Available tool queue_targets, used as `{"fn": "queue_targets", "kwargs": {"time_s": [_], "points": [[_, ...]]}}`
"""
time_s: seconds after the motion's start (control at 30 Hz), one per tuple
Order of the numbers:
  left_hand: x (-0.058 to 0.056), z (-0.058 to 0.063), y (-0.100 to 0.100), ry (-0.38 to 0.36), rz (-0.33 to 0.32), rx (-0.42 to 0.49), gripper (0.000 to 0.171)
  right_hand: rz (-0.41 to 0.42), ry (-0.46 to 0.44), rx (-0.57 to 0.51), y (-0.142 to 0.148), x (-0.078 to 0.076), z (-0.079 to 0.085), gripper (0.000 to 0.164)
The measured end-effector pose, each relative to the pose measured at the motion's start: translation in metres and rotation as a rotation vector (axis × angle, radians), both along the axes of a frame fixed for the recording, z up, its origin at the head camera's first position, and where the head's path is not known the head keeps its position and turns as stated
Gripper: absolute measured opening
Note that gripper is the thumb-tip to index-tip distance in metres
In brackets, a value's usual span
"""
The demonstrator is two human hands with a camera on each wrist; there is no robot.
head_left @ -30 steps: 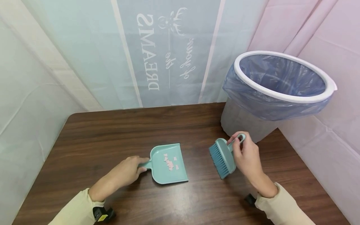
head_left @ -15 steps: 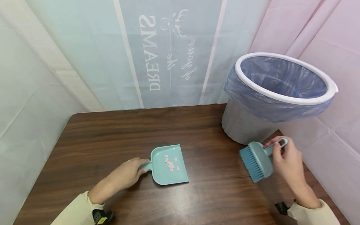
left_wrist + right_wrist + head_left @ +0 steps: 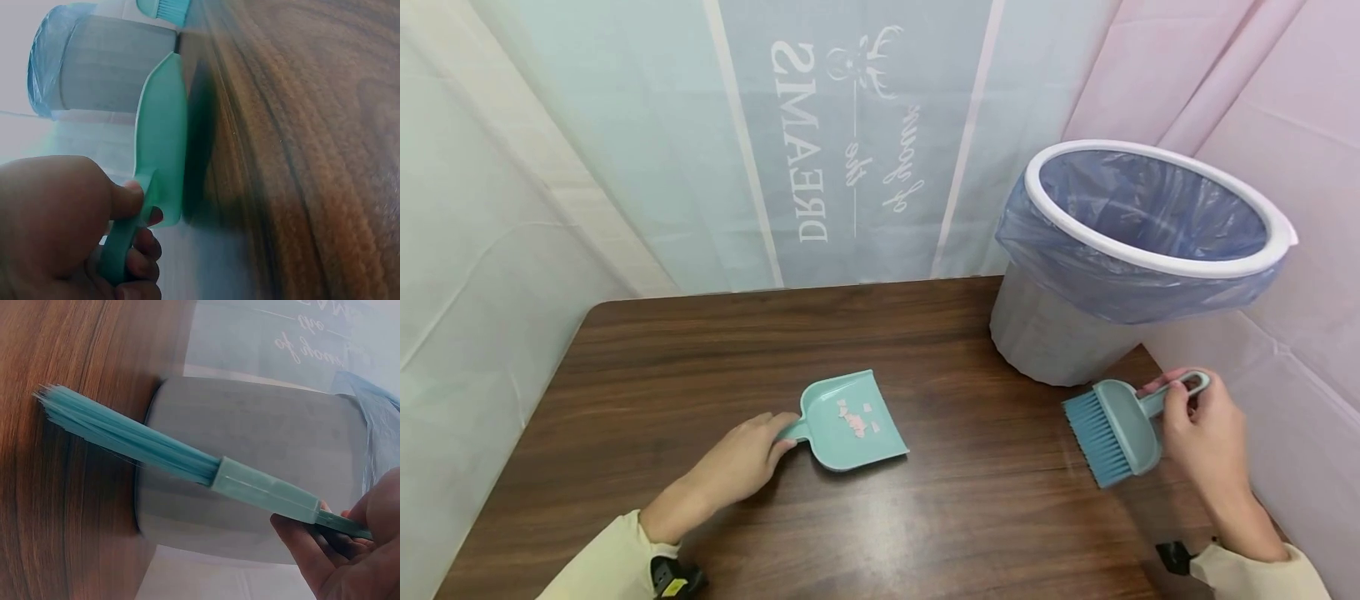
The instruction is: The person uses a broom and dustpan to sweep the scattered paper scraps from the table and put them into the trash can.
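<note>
In the head view my left hand (image 3: 741,458) grips the handle of a light teal dustpan (image 3: 842,452). Its open edge faces right, and several small pale pink scraps (image 3: 853,422) lie in its middle. The left wrist view shows a gap with shadow between the dustpan (image 3: 161,134) and the tabletop. Over at the right, my right hand (image 3: 1210,442) holds a matching teal hand brush (image 3: 1127,425) by its looped handle, bristles toward the left. In the right wrist view the bristles (image 3: 125,434) point at the table; whether their tips touch it I cannot tell.
A grey trash bin (image 3: 1052,325) with a blue plastic liner and a white ring (image 3: 1150,254) stands at the table's back right, just behind the brush. The dark wood table (image 3: 737,342) meets a printed curtain (image 3: 865,150) at its back edge and pale cloth on both sides.
My right hand has carried the brush to the right, away from the dustpan. The dustpan has come up off the table with the scraps in it, and its open edge has shifted slightly.
</note>
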State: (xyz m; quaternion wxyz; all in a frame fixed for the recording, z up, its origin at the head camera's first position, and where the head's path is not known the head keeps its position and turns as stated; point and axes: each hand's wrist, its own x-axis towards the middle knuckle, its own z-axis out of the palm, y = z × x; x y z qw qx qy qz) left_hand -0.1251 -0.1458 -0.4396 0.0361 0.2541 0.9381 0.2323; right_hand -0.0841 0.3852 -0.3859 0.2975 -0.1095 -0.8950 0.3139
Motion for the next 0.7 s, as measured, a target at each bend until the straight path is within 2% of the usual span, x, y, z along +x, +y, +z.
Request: {"fn": "queue_targets", "kwargs": {"time_s": [0.17,0.3,0.5,0.7], "points": [[-0.005,0.008,0.000,-0.010,-0.018,0.011,0.029,-0.012,-0.005,-0.001,0.000,-0.001,0.001,0.015],[-0.011,0.020,0.000,-0.010,-0.036,0.024,0.027,-0.013,-0.027,0.019,-0.001,0.000,0.002,0.018],[-0.028,0.044,-0.003,0.022,-0.079,0.039,0.027,-0.014,-0.025,0.005,-0.002,0.001,0.003,0.016],[-0.046,0.076,-0.007,0.000,-0.088,0.048,0.031,0.007,-0.024,0.023,-0.003,0.000,0.003,0.018]]}}
